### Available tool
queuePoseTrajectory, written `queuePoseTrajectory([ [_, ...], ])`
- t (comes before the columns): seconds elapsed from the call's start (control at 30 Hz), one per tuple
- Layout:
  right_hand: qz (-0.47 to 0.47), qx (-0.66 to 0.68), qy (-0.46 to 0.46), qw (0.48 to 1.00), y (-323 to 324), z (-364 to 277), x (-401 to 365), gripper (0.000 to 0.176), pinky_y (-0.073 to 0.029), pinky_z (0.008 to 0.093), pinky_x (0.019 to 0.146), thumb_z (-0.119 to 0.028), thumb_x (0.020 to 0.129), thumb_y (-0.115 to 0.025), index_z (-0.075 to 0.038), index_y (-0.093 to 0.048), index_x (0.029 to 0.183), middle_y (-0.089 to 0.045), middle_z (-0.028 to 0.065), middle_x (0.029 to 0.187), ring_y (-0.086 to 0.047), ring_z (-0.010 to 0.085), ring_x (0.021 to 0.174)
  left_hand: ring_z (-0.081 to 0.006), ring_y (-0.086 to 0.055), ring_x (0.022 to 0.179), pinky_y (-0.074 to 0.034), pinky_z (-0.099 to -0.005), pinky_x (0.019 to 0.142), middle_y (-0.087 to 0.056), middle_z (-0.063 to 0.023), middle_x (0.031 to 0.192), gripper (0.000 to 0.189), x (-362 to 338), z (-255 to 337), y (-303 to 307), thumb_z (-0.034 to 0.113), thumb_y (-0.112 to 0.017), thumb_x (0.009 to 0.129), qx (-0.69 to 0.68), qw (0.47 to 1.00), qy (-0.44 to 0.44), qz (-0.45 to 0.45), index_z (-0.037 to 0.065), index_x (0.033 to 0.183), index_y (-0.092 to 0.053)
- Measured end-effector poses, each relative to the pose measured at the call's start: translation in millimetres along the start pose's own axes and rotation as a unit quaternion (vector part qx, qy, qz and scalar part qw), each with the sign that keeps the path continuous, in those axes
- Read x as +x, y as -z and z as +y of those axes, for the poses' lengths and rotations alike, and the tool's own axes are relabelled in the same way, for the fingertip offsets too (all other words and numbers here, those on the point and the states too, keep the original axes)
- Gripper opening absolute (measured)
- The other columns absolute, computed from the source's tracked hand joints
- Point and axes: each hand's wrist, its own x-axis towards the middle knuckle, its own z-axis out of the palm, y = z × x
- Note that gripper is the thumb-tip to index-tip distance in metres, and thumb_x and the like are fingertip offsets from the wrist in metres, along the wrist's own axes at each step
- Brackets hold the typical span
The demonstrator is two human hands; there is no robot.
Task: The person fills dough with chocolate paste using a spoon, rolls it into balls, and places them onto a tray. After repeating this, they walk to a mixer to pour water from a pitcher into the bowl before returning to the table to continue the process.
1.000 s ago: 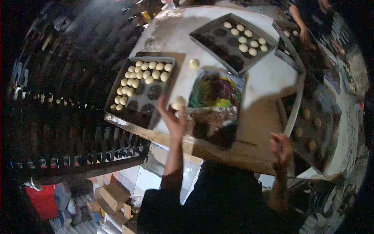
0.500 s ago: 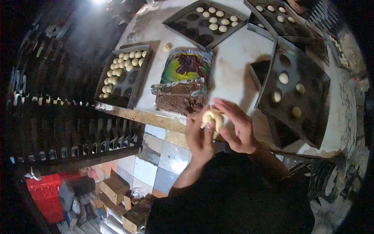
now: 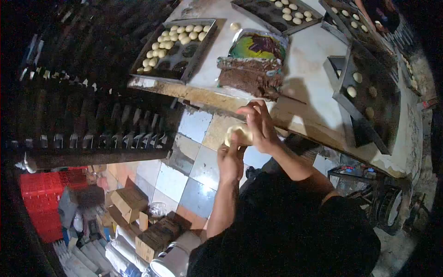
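In front of the table edge, my left hand (image 3: 230, 161) holds a flattened piece of pale dough (image 3: 245, 132), its thumb pressed onto the middle. My right hand (image 3: 262, 128) is right beside the dough, fingers stretched out and partly bent; whether its palm touches the dough is hard to tell. Just beyond my hands, on the table, lies an opened packet (image 3: 260, 47) with a brown, chocolate-like paste (image 3: 247, 82) spread over its near part. A small dough ball (image 3: 235, 26) sits behind the packet.
On the left, a metal tray (image 3: 210, 34) carries several dough balls. More trays stand at the back (image 3: 258, 14) and right (image 3: 341, 99), some overlapping. Below are a tiled floor (image 3: 191, 124), cardboard boxes (image 3: 129, 203) and red crates (image 3: 41, 196). Part of another person (image 3: 380, 14) shows at top right.
The view has shifted, so the table sits higher and further right. My hands with the dough have drawn back from the paste to the near side of the table edge. The dough looks flatter and more open.
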Motion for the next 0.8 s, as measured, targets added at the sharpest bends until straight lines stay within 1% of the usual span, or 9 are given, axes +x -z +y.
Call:
queuePoseTrajectory([
  [0.07,-0.004,-0.06,0.064,0.996,-18,1,-16,0.041,-0.044,0.0407,0.083,-0.031,0.101,-0.031,-0.002,-0.059,0.107,-0.055,0.0163,0.098,-0.056,0.0297,0.095,-0.0189,-0.061,0.101,-0.048,-0.0329,0.087,-0.064,-0.0108,0.108,0.029,-17,-7,4,0.022,-0.057,0.097,0.0,0.999,0.049,-0.021,-0.002,0.113,-0.059],
  [0.2,-0.106,0.102,-0.206,0.968,3,14,-21,0.045,-0.051,0.0349,0.078,-0.038,0.1,-0.042,0.001,-0.063,0.093,-0.065,0.0106,0.092,-0.062,0.02,0.087,-0.0243,-0.06,0.11,-0.047,-0.039,0.1,-0.062,-0.0161,0.118,0.044,-5,-12,28,0.025,-0.06,0.094,-0.136,0.975,0.169,-0.057,-0.007,0.122,-0.053],
  [0.23,-0.086,0.043,-0.123,0.988,12,52,-15,0.033,-0.052,0.032,0.074,-0.027,0.097,-0.051,0.002,-0.064,0.09,-0.066,0.0112,0.095,-0.063,0.0189,0.085,-0.0258,-0.059,0.112,-0.045,-0.0416,0.103,-0.061,-0.0179,0.121,0.048,1,-9,26,0.027,-0.06,0.094,-0.131,0.973,0.175,-0.075,-0.009,0.124,-0.051],
  [0.3,0.003,-0.181,-0.13,0.975,55,90,6,0.012,-0.05,0.0377,0.084,0.004,0.084,-0.054,0.002,-0.062,0.093,-0.066,0.016,0.096,-0.063,0.0266,0.092,-0.0271,-0.059,0.113,-0.043,-0.0417,0.104,-0.06,-0.0186,0.123,0.05,14,-8,28,0.028,-0.061,0.093,-0.116,0.976,0.163,-0.081,-0.009,0.125,-0.05],
  [0.33,0.034,-0.335,-0.149,0.93,70,108,9,0.023,-0.046,0.0437,0.088,0.005,0.08,-0.052,0.0,-0.058,0.101,-0.063,0.0195,0.098,-0.059,0.0342,0.099,-0.0277,-0.058,0.114,-0.043,-0.0417,0.104,-0.059,-0.019,0.124,0.051,21,-5,28,0.029,-0.061,0.092,-0.108,0.979,0.153,-0.084,-0.009,0.125,-0.05],
  [0.37,-0.06,-0.424,-0.215,0.878,86,125,19,0.044,-0.043,0.0504,0.09,0.004,0.075,-0.055,-0.003,-0.049,0.119,-0.061,0.0247,0.106,-0.058,0.0397,0.105,-0.0281,-0.057,0.115,-0.042,-0.0418,0.104,-0.058,-0.0191,0.125,0.053,28,-1,26,0.029,-0.062,0.092,-0.106,0.982,0.135,-0.082,-0.009,0.126,-0.05],
  [0.43,-0.132,-0.564,-0.079,0.811,106,175,18,0.049,-0.046,0.0496,0.083,0.001,0.074,-0.058,-0.001,-0.045,0.121,-0.06,0.0256,0.1,-0.059,0.0385,0.101,-0.0289,-0.055,0.118,-0.04,-0.0421,0.105,-0.056,-0.0193,0.129,0.055,44,15,18,0.029,-0.063,0.09,-0.1,0.988,0.093,-0.076,-0.009,0.127,-0.049],
  [0.57,-0.188,-0.497,-0.004,0.847,118,174,23,0.042,-0.05,0.0459,0.075,0.0,0.075,-0.058,0.0,-0.052,0.116,-0.059,0.0196,0.092,-0.062,0.0352,0.087,-0.0302,-0.051,0.124,-0.039,-0.0464,0.106,-0.056,-0.0178,0.129,0.043,74,24,37,0.011,-0.053,0.09,-0.074,0.997,0.019,0.007,-0.006,0.129,-0.049],
  [0.8,-0.259,-0.405,0.029,0.876,134,152,43,0.042,-0.053,0.0423,0.064,-0.001,0.077,-0.054,-0.006,-0.059,0.118,-0.058,0.0141,0.089,-0.064,0.0321,0.075,-0.0295,-0.052,0.122,-0.04,-0.043,0.105,-0.053,-0.0182,0.132,0.044,113,19,56,0.013,-0.053,0.092,-0.089,0.992,-0.028,0.082,-0.007,0.131,-0.047],
])
